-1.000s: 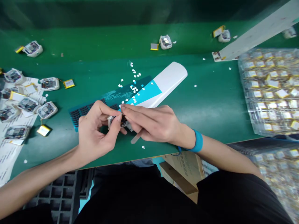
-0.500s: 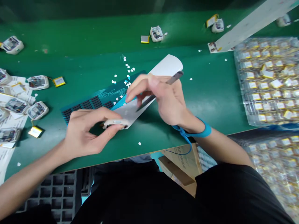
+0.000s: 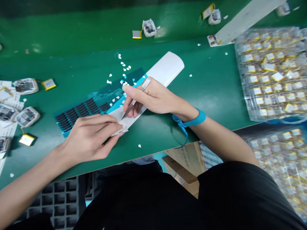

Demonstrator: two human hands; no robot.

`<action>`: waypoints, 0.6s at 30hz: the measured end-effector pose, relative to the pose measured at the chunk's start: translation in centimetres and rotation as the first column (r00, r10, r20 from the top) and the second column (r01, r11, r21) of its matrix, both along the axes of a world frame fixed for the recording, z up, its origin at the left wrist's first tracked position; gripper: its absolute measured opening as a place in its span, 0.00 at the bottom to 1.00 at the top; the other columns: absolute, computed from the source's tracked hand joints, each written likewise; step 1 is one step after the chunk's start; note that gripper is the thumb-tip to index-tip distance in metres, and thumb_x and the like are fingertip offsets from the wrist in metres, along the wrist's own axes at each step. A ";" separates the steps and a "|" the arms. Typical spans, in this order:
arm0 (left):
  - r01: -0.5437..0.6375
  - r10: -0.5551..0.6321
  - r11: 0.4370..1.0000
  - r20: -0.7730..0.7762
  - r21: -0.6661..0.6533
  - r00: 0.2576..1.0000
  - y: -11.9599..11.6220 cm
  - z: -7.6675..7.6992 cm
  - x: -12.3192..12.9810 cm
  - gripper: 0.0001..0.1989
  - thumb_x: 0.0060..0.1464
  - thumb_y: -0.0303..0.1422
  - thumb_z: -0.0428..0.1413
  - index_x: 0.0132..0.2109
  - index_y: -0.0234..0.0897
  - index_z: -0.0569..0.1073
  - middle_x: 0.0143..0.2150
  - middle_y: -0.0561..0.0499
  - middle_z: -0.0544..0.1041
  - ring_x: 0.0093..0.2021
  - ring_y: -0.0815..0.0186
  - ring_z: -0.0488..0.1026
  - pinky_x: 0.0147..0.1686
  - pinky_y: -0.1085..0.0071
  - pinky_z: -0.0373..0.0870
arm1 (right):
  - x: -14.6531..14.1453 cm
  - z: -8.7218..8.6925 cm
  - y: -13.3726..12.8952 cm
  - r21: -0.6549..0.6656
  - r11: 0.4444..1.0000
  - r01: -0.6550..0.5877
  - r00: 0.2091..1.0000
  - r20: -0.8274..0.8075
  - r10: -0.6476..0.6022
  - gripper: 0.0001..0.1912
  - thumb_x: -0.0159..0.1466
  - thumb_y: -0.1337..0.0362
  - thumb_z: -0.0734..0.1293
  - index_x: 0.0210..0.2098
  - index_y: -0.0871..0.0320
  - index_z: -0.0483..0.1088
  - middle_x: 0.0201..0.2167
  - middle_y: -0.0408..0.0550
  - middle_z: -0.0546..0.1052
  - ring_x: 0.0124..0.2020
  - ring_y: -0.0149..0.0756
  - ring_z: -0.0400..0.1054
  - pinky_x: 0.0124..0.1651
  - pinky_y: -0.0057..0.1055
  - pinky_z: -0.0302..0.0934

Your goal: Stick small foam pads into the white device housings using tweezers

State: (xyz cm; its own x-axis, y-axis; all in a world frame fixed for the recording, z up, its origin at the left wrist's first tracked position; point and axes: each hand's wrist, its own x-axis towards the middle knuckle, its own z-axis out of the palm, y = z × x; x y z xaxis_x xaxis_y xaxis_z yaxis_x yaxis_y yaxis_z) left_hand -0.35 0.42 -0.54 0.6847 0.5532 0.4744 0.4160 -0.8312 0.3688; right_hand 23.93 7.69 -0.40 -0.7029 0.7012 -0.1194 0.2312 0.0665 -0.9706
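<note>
My left hand (image 3: pixel 90 137) pinches a small white device casing (image 3: pixel 121 131) between thumb and fingers, low over the table. Most of the casing is hidden behind those fingers. In my right hand (image 3: pixel 157 97) are metal tweezers (image 3: pixel 145 84), their tips pointing down and left, close to the casing; whether they touch it I cannot tell. Beneath both hands lies a long white rounded bar (image 3: pixel 169 67). Beside it is a blue sheet (image 3: pixel 134 76) bearing rows of black strips (image 3: pixel 81 110). Small round white tabs (image 3: pixel 124 68) are scattered on and around the sheet.
Opened white devices (image 3: pixel 27 116) with wired batteries (image 3: pixel 49 84) lie at left; another device (image 3: pixel 149 28) sits at the back. A clear tray of batteries (image 3: pixel 265 78) stands right, near a white post (image 3: pixel 247 20). A blue wrist strap (image 3: pixel 195 118) trails a cord.
The tweezers have swung round and come down and left to the casing. My left fingers have closed further over the casing, which is tilted differently. The view has shifted slightly.
</note>
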 end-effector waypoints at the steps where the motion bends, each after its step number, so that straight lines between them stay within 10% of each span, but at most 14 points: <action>1: -0.001 0.001 1.000 -0.001 0.001 1.000 0.0 0.0 0.0 0.03 0.63 0.27 0.61 0.43 0.38 0.79 0.39 0.46 0.86 0.35 0.58 0.85 0.32 0.66 0.82 | 0.0 -0.1 0.1 -0.008 1.000 -0.001 1.000 -0.002 0.001 0.32 0.76 0.40 0.58 0.33 0.57 0.79 0.27 0.46 0.83 0.40 0.38 0.83 0.40 0.31 0.80; 18: 0.029 -0.029 0.993 0.003 -0.116 1.000 0.5 0.0 0.2 0.05 0.67 0.28 0.58 0.46 0.38 0.80 0.39 0.47 0.85 0.36 0.59 0.85 0.39 0.64 0.82 | 0.7 0.5 1.4 0.079 0.995 0.069 0.996 -0.058 -0.064 0.35 0.73 0.35 0.59 0.39 0.60 0.81 0.29 0.45 0.85 0.31 0.34 0.83 0.37 0.28 0.78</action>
